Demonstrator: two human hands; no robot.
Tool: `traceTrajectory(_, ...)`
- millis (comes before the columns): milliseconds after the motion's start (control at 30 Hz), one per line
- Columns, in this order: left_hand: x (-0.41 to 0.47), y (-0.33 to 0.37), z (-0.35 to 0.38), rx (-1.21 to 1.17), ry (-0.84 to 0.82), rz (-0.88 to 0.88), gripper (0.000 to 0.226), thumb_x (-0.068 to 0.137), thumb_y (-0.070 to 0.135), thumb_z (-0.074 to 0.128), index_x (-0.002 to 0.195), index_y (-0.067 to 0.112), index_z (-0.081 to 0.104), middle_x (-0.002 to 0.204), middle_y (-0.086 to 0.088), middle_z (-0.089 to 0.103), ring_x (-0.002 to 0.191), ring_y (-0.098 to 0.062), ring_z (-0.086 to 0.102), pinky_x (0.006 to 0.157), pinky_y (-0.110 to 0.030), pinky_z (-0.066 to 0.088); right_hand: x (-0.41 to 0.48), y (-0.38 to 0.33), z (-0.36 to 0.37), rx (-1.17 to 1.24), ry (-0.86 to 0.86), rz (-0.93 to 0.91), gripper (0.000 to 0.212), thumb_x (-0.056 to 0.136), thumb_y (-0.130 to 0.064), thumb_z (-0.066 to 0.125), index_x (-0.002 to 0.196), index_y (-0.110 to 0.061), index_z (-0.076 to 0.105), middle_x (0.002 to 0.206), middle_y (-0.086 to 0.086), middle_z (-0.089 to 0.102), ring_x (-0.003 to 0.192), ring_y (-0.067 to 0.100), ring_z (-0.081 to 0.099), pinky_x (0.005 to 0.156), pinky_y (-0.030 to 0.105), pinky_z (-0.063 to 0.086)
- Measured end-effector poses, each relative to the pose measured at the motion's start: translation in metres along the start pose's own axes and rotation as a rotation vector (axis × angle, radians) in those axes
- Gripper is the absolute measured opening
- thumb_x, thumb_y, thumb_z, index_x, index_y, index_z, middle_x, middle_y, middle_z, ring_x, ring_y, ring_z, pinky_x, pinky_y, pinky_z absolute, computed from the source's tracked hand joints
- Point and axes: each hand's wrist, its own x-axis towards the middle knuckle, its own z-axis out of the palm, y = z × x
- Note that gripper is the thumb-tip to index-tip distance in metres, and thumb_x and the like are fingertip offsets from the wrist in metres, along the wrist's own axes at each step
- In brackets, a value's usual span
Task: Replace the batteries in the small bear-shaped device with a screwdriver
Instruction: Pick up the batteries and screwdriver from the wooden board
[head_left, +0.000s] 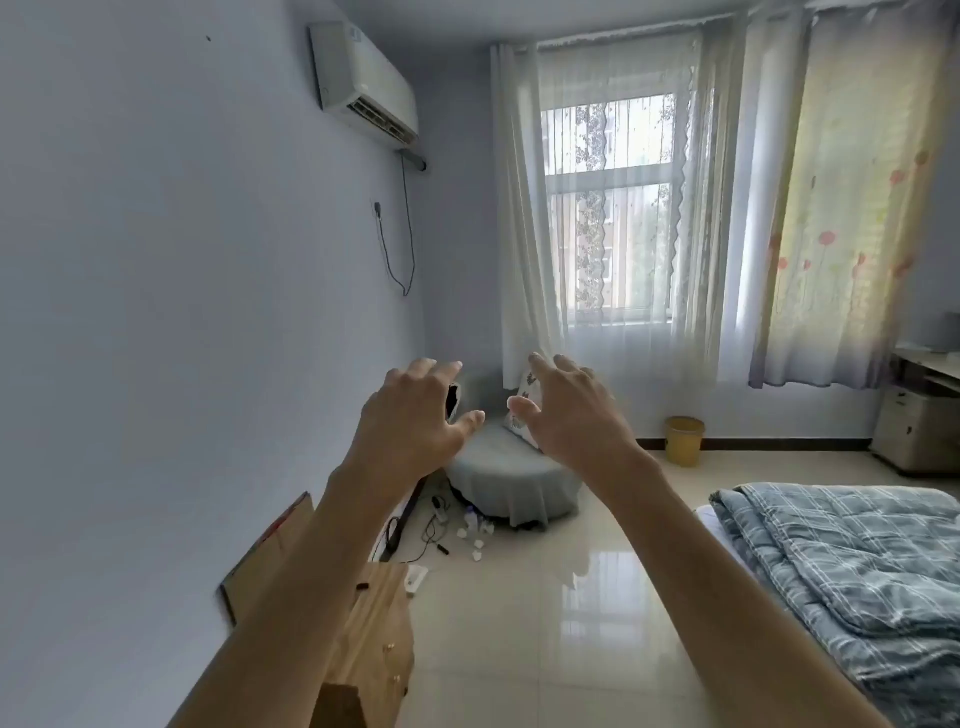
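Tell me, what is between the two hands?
Nothing held. Between the left hand and right hand, the head view shows only a far-off gray cushion seat.

A yellow bin (684, 440) stands below the curtained window (610, 208), near a bed (852, 561).

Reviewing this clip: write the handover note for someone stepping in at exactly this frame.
Left hand: raised in front, fingers spread, holding nothing.
Right hand: raised alongside it, open, also holding nothing.
Job's things: no bear-shaped device, screwdriver or batteries can be made out. Small items lie scattered on the floor by the round cushion, too small to identify. A wooden cabinet stands lower left.
Done: nothing visible.
Left: find device and screwdriver, open it, swap batteries, close it.
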Motion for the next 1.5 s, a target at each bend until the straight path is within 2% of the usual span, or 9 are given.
traceTrajectory(300,0.077,0.008,0.057,0.048,-0.045,-0.178,0.078,0.100,0.062,0.063,0.165,0.028,0.039,0.162,-0.004,0.048,0.144,-0.031,0.051,0.109,-0.047,0.053,0.101,0.061,0.019,0.033,-0.106,-0.073,0.061,0.106,-0.049,0.057,0.156,-0.017,0.042,0.138,0.010,0.058,0.134,0.034,0.054,0.107,0.051,0.049)
traceTrajectory(367,0.088,-0.003,0.067,0.104,-0.046,-0.229,0.077,0.101,0.062,0.062,0.165,0.028,0.037,0.164,-0.006,0.047,0.145,-0.032,0.051,0.108,-0.048,0.054,0.120,0.063,0.035,0.046,-0.155,-0.107,0.064,0.106,-0.049,0.056,0.159,-0.017,0.040,0.143,0.012,0.056,0.136,0.036,0.053,0.110,0.052,0.048)
traceTrajectory(467,0.102,-0.024,0.086,0.173,-0.044,-0.285,0.075,0.102,0.061,0.059,0.166,0.029,0.034,0.165,-0.006,0.045,0.144,-0.032,0.050,0.106,-0.048,0.055,0.148,0.063,0.072,0.087,-0.207,-0.170,0.056,0.107,-0.048,0.056,0.153,-0.017,0.046,0.139,0.010,0.057,0.133,0.037,0.054,0.108,0.052,0.049)
traceTrajectory(533,0.111,-0.040,0.102,0.189,-0.057,-0.329,0.074,0.103,0.061,0.057,0.166,0.031,0.033,0.166,-0.006,0.044,0.145,-0.032,0.049,0.107,-0.048,0.054,0.169,0.060,0.098,0.108,-0.242,-0.203,0.058,0.107,-0.047,0.054,0.154,-0.016,0.044,0.143,0.010,0.054,0.136,0.036,0.051,0.110,0.052,0.047)
traceTrajectory(667,0.130,-0.081,0.138,0.214,-0.115,-0.395,0.069,0.106,0.061,0.053,0.165,0.031,0.036,0.169,-0.007,0.040,0.149,-0.031,0.045,0.111,-0.048,0.051,0.209,0.045,0.153,0.120,-0.328,-0.236,0.059,0.109,-0.047,0.053,0.157,-0.015,0.041,0.156,0.015,0.046,0.144,0.038,0.044,0.115,0.051,0.043)
traceTrajectory(867,0.187,-0.164,0.169,0.280,-0.072,-0.480,0.072,0.104,0.064,0.056,0.165,0.029,0.038,0.164,-0.008,0.048,0.145,-0.032,0.051,0.111,-0.051,0.054,0.303,-0.002,0.239,0.140,-0.358,-0.367,0.057,0.107,-0.051,0.054,0.151,-0.016,0.045,0.133,0.008,0.057,0.128,0.034,0.056,0.102,0.051,0.052)
traceTrajectory(1000,0.225,-0.226,0.179,0.340,-0.068,-0.535,0.072,0.104,0.063,0.056,0.166,0.030,0.036,0.162,-0.007,0.051,0.143,-0.031,0.054,0.111,-0.050,0.055,0.366,-0.046,0.284,0.173,-0.352,-0.473,0.060,0.108,-0.052,0.052,0.156,-0.017,0.040,0.136,0.007,0.056,0.128,0.032,0.056,0.094,0.043,0.051)
traceTrajectory(1167,0.263,-0.292,0.200,0.388,-0.058,-0.610,0.071,0.103,0.062,0.058,0.164,0.030,0.038,0.160,-0.006,0.053,0.140,-0.029,0.057,0.107,-0.045,0.057,0.425,-0.081,0.343,0.216,-0.376,-0.529,0.057,0.108,-0.049,0.054,0.154,-0.016,0.044,0.146,0.009,0.055,0.136,0.033,0.053,0.104,0.045,0.049)
traceTrajectory(1500,0.330,-0.421,0.269,0.508,-0.052,-0.780,0.068,0.106,0.059,0.055,0.165,0.028,0.038,0.163,-0.008,0.049,0.141,-0.031,0.054,0.108,-0.046,0.055,0.548,-0.137,0.486,0.308,-0.422,-0.686,0.050,0.108,-0.041,0.055,0.149,-0.012,0.050,0.147,0.012,0.056,0.136,0.035,0.052,0.107,0.045,0.047)
